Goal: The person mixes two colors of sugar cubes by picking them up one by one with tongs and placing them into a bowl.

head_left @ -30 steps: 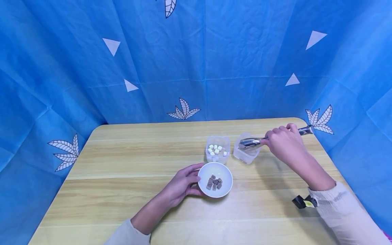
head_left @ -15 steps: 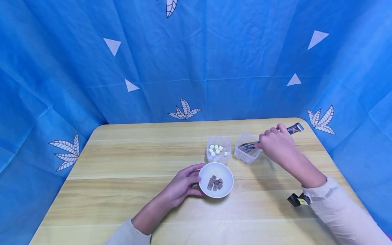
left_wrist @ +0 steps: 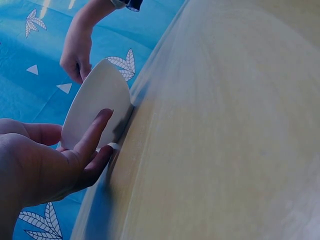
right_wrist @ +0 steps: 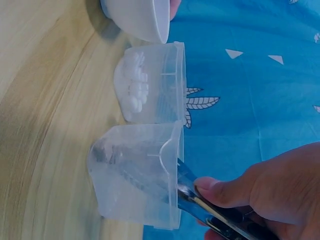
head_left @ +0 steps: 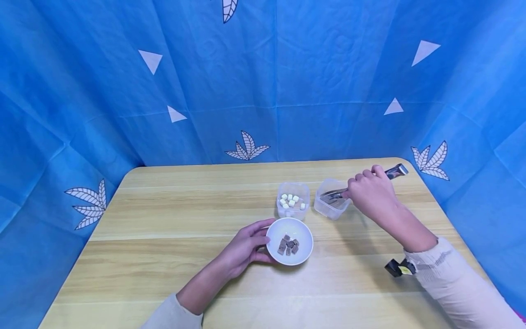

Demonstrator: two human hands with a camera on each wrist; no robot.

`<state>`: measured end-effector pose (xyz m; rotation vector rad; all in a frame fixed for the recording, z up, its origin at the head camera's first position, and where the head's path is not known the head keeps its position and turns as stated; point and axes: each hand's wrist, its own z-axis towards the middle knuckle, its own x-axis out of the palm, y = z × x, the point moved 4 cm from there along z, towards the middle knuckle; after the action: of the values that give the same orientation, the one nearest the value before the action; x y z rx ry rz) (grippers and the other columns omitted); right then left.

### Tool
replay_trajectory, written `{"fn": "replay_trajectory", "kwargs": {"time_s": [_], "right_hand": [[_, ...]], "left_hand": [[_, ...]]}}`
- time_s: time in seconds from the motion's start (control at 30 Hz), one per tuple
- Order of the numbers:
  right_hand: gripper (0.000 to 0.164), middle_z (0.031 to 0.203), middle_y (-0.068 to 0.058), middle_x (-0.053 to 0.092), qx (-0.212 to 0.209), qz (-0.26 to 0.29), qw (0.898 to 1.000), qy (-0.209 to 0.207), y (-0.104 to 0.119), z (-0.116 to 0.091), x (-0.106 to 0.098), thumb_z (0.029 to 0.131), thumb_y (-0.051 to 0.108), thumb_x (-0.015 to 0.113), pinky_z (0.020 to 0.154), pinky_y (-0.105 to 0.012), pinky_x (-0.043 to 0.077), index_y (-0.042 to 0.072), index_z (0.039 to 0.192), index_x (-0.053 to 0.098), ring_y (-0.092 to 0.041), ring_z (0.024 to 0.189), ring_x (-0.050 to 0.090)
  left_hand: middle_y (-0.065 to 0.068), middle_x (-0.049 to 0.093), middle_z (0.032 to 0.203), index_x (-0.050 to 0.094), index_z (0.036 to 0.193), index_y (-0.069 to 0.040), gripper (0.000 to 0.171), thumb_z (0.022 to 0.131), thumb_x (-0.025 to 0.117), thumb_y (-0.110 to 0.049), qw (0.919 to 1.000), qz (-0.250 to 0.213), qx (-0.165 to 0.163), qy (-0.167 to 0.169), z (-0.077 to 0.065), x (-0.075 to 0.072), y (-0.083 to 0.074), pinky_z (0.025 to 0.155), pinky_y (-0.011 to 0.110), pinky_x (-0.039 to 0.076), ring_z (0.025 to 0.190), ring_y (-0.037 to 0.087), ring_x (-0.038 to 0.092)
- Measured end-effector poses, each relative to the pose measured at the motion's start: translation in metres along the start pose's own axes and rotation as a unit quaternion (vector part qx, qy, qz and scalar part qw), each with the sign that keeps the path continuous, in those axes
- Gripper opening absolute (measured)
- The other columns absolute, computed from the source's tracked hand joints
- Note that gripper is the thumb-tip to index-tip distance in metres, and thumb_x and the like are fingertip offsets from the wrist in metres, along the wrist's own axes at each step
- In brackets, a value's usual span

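My left hand [head_left: 244, 249] holds the left side of a white bowl [head_left: 303, 233] with several brown cubes [head_left: 288, 245] in it. In the left wrist view, fingers [left_wrist: 92, 132] lie along the bowl's outer wall. My right hand [head_left: 374, 192] grips metal tongs [head_left: 396, 172] around their middle. The tongs' tips are down inside the right-hand clear plastic container [head_left: 327, 211]. In the right wrist view, they show blurred through its wall, with a small dark patch near them; I cannot tell whether they pinch anything.
A second clear plastic container [head_left: 287, 187] with several small white cubes [head_left: 291, 203] stands left of the first, just behind the bowl. All sit on a wooden table [head_left: 172, 256]. A blue curtain [head_left: 320, 68] hangs behind the table and at both sides.
My right hand has moved slightly left and the tongs have gone deeper into the right container, their tips drawing closer together. The left hand and bowl have stayed in place.
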<state>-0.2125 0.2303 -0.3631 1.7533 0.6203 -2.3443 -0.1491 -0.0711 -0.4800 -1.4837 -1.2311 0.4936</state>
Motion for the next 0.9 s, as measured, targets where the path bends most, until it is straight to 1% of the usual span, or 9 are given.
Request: {"fn": "replay_trajectory", "kwargs": {"time_s": [0.13,0.27,0.47,0.63,0.73,0.9], "right_hand": [[0.033,0.061,-0.003,0.063,-0.003,-0.006,1.0,0.001,0.0,-0.0005,0.0015,0.089,0.032,0.081,0.076,-0.043,0.04,0.008,0.068,0.07,-0.022,0.062,0.052],[0.034,0.059,-0.002,0.062,-0.006,-0.017,1.0,-0.014,0.001,-0.0018,0.003,0.087,0.033,0.083,0.075,-0.041,0.039,0.008,0.067,0.07,-0.021,0.06,0.051],[0.035,0.058,-0.003,0.062,-0.012,-0.029,0.998,-0.051,0.0042,-0.0027,0.0044,0.084,0.033,0.086,0.073,-0.039,0.039,0.008,0.065,0.07,-0.02,0.058,0.051],[0.037,0.054,-0.003,0.058,-0.021,-0.039,0.996,-0.083,0.006,-0.0039,0.0042,0.082,0.032,0.087,0.073,-0.04,0.039,0.008,0.061,0.068,-0.021,0.057,0.049],[0.038,0.053,-0.003,0.056,-0.024,-0.039,0.994,-0.098,0.0064,-0.0052,0.0046,0.082,0.031,0.087,0.075,-0.04,0.039,0.008,0.059,0.066,-0.021,0.057,0.048],[0.039,0.052,-0.004,0.055,-0.017,-0.031,0.991,-0.129,0.0044,-0.0092,0.0061,0.081,0.031,0.087,0.077,-0.041,0.042,0.007,0.059,0.066,-0.022,0.058,0.047]], "left_hand": [[0.029,0.045,0.157,0.037,0.159,-0.005,0.06,0.101,0.048,0.0,1.0,0.001,0.0,-0.001,0.0001,-0.0001,-0.0002,0.089,0.049,0.066,0.116,0.03,0.068],[0.029,0.045,0.157,0.037,0.159,-0.005,0.059,0.101,0.049,-0.001,1.0,0.003,0.0,0.0,0.0001,-0.0001,0.0,0.089,0.049,0.066,0.115,0.03,0.069],[0.03,0.045,0.157,0.036,0.159,-0.005,0.06,0.101,0.049,-0.001,1.0,0.003,-0.001,-0.001,0.0,-0.0001,0.0001,0.089,0.049,0.066,0.115,0.03,0.069],[0.029,0.045,0.157,0.037,0.159,-0.006,0.06,0.101,0.05,-0.001,1.0,0.005,-0.001,-0.003,0.0002,-0.0003,-0.0004,0.089,0.048,0.066,0.115,0.03,0.069],[0.029,0.045,0.156,0.037,0.159,-0.006,0.06,0.101,0.05,-0.001,1.0,0.004,-0.001,-0.003,0.0002,-0.0003,-0.0008,0.089,0.048,0.066,0.116,0.03,0.068],[0.03,0.045,0.157,0.036,0.159,-0.005,0.06,0.1,0.049,-0.001,1.0,0.002,-0.001,0.0,-0.0004,0.0001,-0.0009,0.09,0.049,0.066,0.115,0.031,0.069]]}}
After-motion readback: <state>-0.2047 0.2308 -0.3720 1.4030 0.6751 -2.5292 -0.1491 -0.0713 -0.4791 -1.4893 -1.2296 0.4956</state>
